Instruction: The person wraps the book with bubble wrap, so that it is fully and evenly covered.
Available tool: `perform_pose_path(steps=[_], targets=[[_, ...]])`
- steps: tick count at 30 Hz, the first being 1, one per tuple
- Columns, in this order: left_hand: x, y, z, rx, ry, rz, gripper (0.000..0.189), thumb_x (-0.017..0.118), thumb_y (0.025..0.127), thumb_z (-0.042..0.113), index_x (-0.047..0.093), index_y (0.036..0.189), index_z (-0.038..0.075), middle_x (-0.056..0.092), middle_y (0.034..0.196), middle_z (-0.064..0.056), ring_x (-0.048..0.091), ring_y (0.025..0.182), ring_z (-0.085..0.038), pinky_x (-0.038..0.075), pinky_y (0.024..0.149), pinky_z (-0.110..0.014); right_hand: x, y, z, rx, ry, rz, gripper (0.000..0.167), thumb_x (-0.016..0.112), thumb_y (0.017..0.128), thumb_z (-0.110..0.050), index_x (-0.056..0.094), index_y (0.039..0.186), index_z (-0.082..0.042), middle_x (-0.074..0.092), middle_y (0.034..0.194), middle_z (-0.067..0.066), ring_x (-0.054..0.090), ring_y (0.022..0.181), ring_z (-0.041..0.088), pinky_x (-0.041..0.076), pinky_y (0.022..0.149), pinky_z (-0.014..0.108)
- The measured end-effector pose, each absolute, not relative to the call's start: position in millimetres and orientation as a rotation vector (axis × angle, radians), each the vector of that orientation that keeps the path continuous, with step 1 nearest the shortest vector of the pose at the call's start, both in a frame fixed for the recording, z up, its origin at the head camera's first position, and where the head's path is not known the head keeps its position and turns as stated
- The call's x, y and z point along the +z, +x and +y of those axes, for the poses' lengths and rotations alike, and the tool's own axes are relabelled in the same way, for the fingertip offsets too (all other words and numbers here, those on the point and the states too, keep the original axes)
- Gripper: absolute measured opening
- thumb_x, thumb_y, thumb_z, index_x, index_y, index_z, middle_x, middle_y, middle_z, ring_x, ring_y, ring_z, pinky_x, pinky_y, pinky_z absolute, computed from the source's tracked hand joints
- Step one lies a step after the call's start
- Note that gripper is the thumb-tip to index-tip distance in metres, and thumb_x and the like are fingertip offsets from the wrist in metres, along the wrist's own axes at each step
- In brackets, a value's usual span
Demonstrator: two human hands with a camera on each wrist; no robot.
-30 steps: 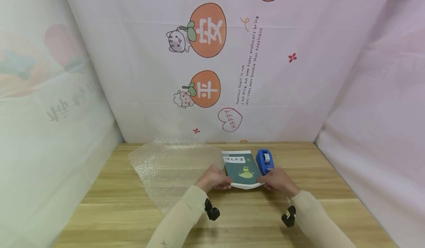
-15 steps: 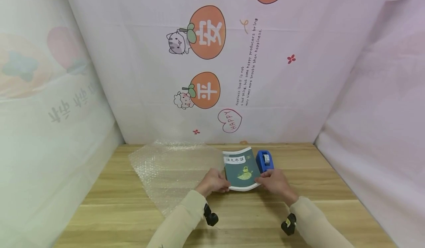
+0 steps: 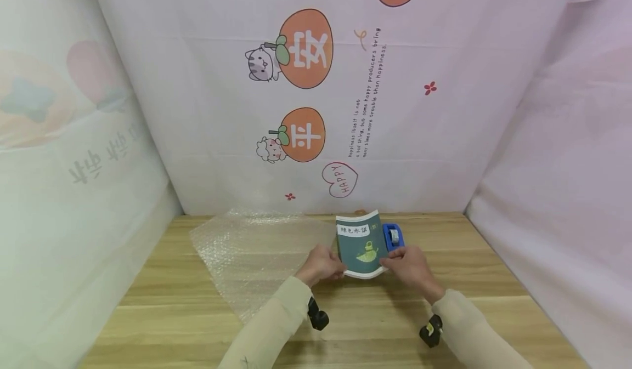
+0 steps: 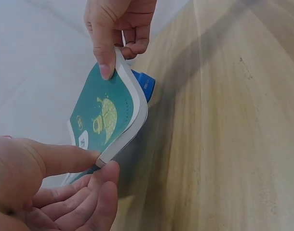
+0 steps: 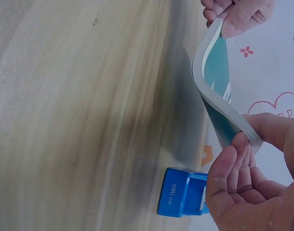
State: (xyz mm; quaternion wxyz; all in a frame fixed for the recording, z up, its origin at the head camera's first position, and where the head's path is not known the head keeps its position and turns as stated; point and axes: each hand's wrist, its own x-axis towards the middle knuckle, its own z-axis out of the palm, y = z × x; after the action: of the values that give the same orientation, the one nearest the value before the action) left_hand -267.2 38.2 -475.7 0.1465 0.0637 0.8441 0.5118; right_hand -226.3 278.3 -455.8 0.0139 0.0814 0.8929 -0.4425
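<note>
A thin green paperback book (image 3: 359, 251) with a yellow leaf-like drawing is held up off the table, its cover bowed between both hands. My left hand (image 3: 323, 265) pinches its near left corner, thumb on the cover and fingers beneath. At the near right corner, my right hand (image 3: 411, 267) pinches the book the same way. The wrist views show the bend along the book's page edge (image 4: 130, 122). Just behind the right hand stands a blue tape dispenser (image 5: 183, 192), partly covered by the book in the head view.
A sheet of clear bubble wrap (image 3: 247, 259) lies flat on the wooden table (image 3: 163, 314), left of the book. A white printed cloth (image 3: 410, 122) hangs behind the table, and pale cloth walls stand at both sides.
The book's far edge has risen and the book has shifted slightly right, now hiding part of the tape dispenser. Both hands keep their pinch on its near corners.
</note>
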Motion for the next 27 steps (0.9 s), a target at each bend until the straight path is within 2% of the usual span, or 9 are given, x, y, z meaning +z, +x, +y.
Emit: perform_pose_path(steps=[5, 11, 14, 17, 20, 27], targets=[[-467, -269, 37, 1.489, 0.202, 2.422, 0.015, 0.079, 0.09, 0.005, 0.078, 0.076, 0.001, 0.077, 0.07, -0.009, 0.074, 0.067, -0.019, 0.061, 0.064, -0.027, -446, -226, 278, -1.395, 0.226, 2.78, 0.029, 0.076, 0.095, -0.018, 0.073, 0.108, 0.008, 0.077, 0.095, 0.019, 0.07, 0.084, 0.023, 0.055, 0.064, 0.026], [-456, -269, 34, 1.452, 0.257, 2.502, 0.015, 0.081, 0.09, 0.008, 0.081, 0.077, 0.002, 0.078, 0.072, -0.008, 0.075, 0.073, -0.022, 0.052, 0.062, -0.022, -434, -225, 275, -1.382, 0.242, 2.761, 0.03, 0.075, 0.098, -0.021, 0.072, 0.111, 0.006, 0.077, 0.101, 0.019, 0.072, 0.09, 0.026, 0.056, 0.066, 0.027], [-452, -269, 31, 1.477, 0.255, 2.5, 0.012, 0.081, 0.089, 0.006, 0.081, 0.078, 0.0, 0.079, 0.073, -0.009, 0.078, 0.079, -0.028, 0.058, 0.065, -0.027, -430, -226, 272, -1.369, 0.235, 2.764, 0.031, 0.075, 0.098, -0.023, 0.072, 0.111, 0.005, 0.076, 0.102, 0.018, 0.07, 0.089, 0.024, 0.055, 0.066, 0.028], [-450, -268, 28, 1.529, 0.231, 2.455, 0.011, 0.08, 0.089, 0.003, 0.079, 0.08, -0.003, 0.078, 0.074, -0.011, 0.08, 0.083, -0.034, 0.066, 0.076, -0.038, -428, -228, 269, -1.36, 0.218, 2.775, 0.033, 0.075, 0.098, -0.024, 0.072, 0.112, 0.005, 0.075, 0.101, 0.016, 0.067, 0.086, 0.02, 0.054, 0.065, 0.028], [-449, -270, 23, 1.564, 0.208, 2.414, 0.01, 0.079, 0.09, 0.002, 0.078, 0.083, -0.005, 0.078, 0.075, -0.012, 0.08, 0.086, -0.038, 0.067, 0.084, -0.046, -427, -230, 265, -1.367, 0.203, 2.778, 0.034, 0.075, 0.097, -0.024, 0.072, 0.112, 0.006, 0.075, 0.101, 0.017, 0.064, 0.083, 0.018, 0.054, 0.066, 0.029], [-448, -276, 6, 1.53, 0.238, 2.435, 0.011, 0.078, 0.091, 0.003, 0.079, 0.084, -0.005, 0.08, 0.078, -0.015, 0.081, 0.088, -0.04, 0.068, 0.08, -0.041, -426, -239, 250, -1.384, 0.17, 2.799, 0.032, 0.077, 0.096, -0.023, 0.074, 0.108, 0.006, 0.075, 0.098, 0.014, 0.064, 0.088, 0.02, 0.053, 0.068, 0.027]])
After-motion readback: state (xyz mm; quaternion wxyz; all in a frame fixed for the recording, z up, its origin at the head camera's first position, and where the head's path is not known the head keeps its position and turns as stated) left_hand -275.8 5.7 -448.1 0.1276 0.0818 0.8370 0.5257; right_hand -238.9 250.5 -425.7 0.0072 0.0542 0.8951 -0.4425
